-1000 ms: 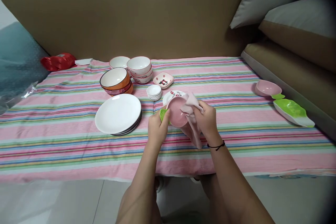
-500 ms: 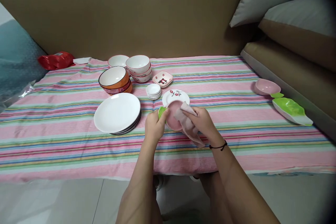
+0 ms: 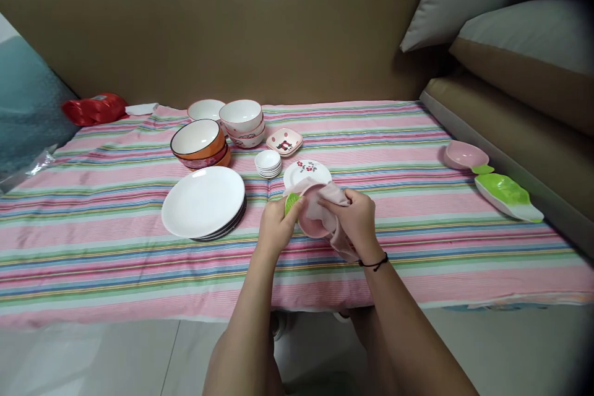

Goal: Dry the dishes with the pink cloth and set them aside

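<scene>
My left hand [image 3: 277,223] grips a small pink bowl [image 3: 310,227] by its green leaf-shaped handle [image 3: 291,201]. In my right hand [image 3: 356,218] is a pale pink cloth [image 3: 327,193], pressed into the bowl's inside and partly wrapped around its rim. Some of the cloth hangs below the bowl. Just behind the bowl lies a white plate [image 3: 297,172] with red flowers, its near part hidden by the cloth. A stack of tiny white dishes [image 3: 268,161] stands beside that plate. My right fingers partly disappear into the cloth.
White plates [image 3: 204,201] are stacked at the left, with orange bowls [image 3: 197,139] and white bowls [image 3: 241,116] behind. A patterned square dish [image 3: 284,141] sits near the middle. Toward the right cushions lie another pink bowl [image 3: 465,154] and a green-white dish [image 3: 505,195]. A red package [image 3: 95,109] rests far left.
My right hand has pushed the cloth deeper across the bowl, and a fold now shows over its far rim. The bowl has shifted slightly toward me. The view has turned a little.
</scene>
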{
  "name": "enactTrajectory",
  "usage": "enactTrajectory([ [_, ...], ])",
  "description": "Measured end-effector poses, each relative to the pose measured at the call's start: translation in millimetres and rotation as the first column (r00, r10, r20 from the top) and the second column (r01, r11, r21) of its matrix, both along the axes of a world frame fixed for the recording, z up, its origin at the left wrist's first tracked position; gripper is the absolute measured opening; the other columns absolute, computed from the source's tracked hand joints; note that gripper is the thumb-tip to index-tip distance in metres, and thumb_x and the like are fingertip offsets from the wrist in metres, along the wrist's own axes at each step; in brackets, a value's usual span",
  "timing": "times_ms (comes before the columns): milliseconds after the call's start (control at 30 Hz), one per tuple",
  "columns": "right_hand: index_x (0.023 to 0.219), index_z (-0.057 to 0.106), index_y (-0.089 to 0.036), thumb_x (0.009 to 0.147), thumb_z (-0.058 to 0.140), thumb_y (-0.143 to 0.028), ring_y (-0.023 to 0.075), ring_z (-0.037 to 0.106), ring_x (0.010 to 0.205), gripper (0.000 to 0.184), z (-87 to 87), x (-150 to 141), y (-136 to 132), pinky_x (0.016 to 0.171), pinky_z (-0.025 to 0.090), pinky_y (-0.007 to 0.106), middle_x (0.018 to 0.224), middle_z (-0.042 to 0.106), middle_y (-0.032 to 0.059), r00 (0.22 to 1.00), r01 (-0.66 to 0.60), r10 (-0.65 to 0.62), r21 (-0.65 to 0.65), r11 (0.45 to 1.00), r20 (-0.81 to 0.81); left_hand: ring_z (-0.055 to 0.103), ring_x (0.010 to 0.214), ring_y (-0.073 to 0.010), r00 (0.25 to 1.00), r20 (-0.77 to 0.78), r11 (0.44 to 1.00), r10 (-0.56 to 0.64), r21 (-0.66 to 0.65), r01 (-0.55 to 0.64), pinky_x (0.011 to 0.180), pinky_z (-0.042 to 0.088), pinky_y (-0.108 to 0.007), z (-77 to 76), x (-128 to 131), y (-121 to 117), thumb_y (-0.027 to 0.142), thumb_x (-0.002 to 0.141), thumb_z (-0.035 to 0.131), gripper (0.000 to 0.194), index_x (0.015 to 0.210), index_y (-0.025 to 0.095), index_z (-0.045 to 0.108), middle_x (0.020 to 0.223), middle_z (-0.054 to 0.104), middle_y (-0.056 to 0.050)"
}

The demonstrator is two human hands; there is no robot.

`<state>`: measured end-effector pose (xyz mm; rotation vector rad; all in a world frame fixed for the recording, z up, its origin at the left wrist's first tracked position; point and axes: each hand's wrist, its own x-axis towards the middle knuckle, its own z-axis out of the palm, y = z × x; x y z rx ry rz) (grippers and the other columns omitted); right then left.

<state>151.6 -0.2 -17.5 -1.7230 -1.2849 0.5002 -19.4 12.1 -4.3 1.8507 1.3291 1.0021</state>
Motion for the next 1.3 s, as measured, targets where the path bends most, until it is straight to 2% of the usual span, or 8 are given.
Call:
enactTrajectory([
  [233, 0.052, 0.033, -0.018, 0.081, 0.055, -0.048, 0.0081, 0.027, 0.050, 0.047, 1.8, -1, -2, 0.049, 0.021, 0.024, 0.049, 0.030, -0.0047, 0.988, -0.146, 0.144, 0.040, 0.989, 0.052, 0.031, 0.049, -0.0092, 0.998, -0.007, 0.998, 0.056, -0.005, -0.056, 0.051, 0.021, -0.027, -1.1, -2, 1, 0.051, 0.087, 0.045, 0.049, 0.053, 0.019, 0.030, 0.050, 0.034, 0.004],
  [400, 0.082, 0.060, -0.015, 0.083, 0.047, -0.037, 0.0149, 0.052, 0.070, 0.025, 4.2, 5, -1, 0.063, 0.037, 0.023, 0.077, 0.060, 0.0021, 0.931, -0.328, 0.325, 0.006, 0.945, -0.169, 0.031, 0.050, -0.0096, 0.990, -0.043, 0.991, 0.135, 0.030, -0.133, 0.052, 0.020, -0.028, -0.3, -6, 0, 0.049, 0.088, 0.045, 0.047, 0.054, 0.020, 0.031, 0.050, 0.035, 0.004],
  [567, 0.090, 0.061, -0.015, 0.074, 0.056, -0.031, 0.0171, 0.054, 0.075, 0.024, 1.3, 12, 2, 0.067, 0.042, 0.026, 0.086, 0.062, 0.0030, 0.819, -0.451, 0.397, -0.037, 0.892, -0.415, 0.034, 0.052, -0.0095, 0.997, -0.053, 0.997, 0.055, 0.051, -0.052, 0.053, 0.022, -0.026, 3.0, -8, -1, 0.047, 0.088, 0.045, 0.045, 0.054, 0.018, 0.035, 0.053, 0.041, 0.003],
  [733, 0.082, 0.060, -0.014, 0.070, 0.059, -0.034, 0.0169, 0.053, 0.071, 0.024, -1.6, 3, 2, 0.064, 0.042, 0.027, 0.078, 0.060, 0.0030, 0.820, -0.409, 0.343, -0.050, 0.911, -0.459, 0.040, 0.054, -0.0105, 0.997, -0.043, 0.998, -0.060, 0.032, 0.061, 0.055, 0.027, -0.024, 3.4, -4, -4, 0.043, 0.089, 0.045, 0.038, 0.063, 0.017, 0.051, 0.056, 0.049, 0.002],
  [833, 0.069, 0.055, -0.015, 0.068, 0.062, -0.038, 0.0133, 0.045, 0.064, 0.024, 0.6, -2, 2, 0.057, 0.037, 0.024, 0.065, 0.051, -0.0009, 0.887, -0.322, 0.276, -0.067, 0.944, -0.371, 0.039, 0.053, -0.0109, 0.997, -0.081, 1.000, -0.011, 0.018, 0.013, 0.054, 0.027, -0.025, 2.7, -1, -5, 0.044, 0.089, 0.045, 0.040, 0.059, 0.018, 0.048, 0.053, 0.047, 0.002],
  [967, 0.052, 0.035, -0.018, 0.064, 0.067, -0.045, 0.0084, 0.029, 0.055, 0.043, 8.0, 2, 1, 0.050, 0.025, 0.022, 0.054, 0.029, -0.0046, 0.970, -0.165, 0.148, -0.074, 0.984, -0.195, 0.037, 0.048, -0.0110, 0.990, -0.099, 0.995, 0.104, 0.004, -0.104, 0.052, 0.024, -0.026, 2.6, -2, -4, 0.048, 0.088, 0.043, 0.046, 0.053, 0.020, 0.039, 0.048, 0.042, 0.002],
  [1167, 0.055, 0.036, -0.018, 0.066, 0.067, -0.044, 0.0086, 0.030, 0.055, 0.041, 4.3, 17, 0, 0.049, 0.025, 0.022, 0.056, 0.031, -0.0040, 0.938, -0.159, 0.140, -0.037, 0.987, -0.318, 0.032, 0.047, -0.0105, 0.975, -0.085, 0.979, 0.205, 0.020, -0.204, 0.051, 0.021, -0.028, 1.9, -13, -1, 0.050, 0.087, 0.044, 0.048, 0.051, 0.021, 0.032, 0.047, 0.036, 0.004],
  [1300, 0.056, 0.041, -0.017, 0.065, 0.068, -0.044, 0.0090, 0.031, 0.055, 0.039, -0.1, 18, 2, 0.049, 0.026, 0.022, 0.057, 0.032, -0.0040, 0.922, -0.170, 0.144, -0.043, 0.984, -0.361, 0.035, 0.048, -0.0109, 0.979, -0.086, 0.983, 0.184, 0.032, -0.182, 0.052, 0.023, -0.028, 3.2, -15, -1, 0.049, 0.088, 0.043, 0.046, 0.053, 0.021, 0.035, 0.048, 0.039, 0.003],
])
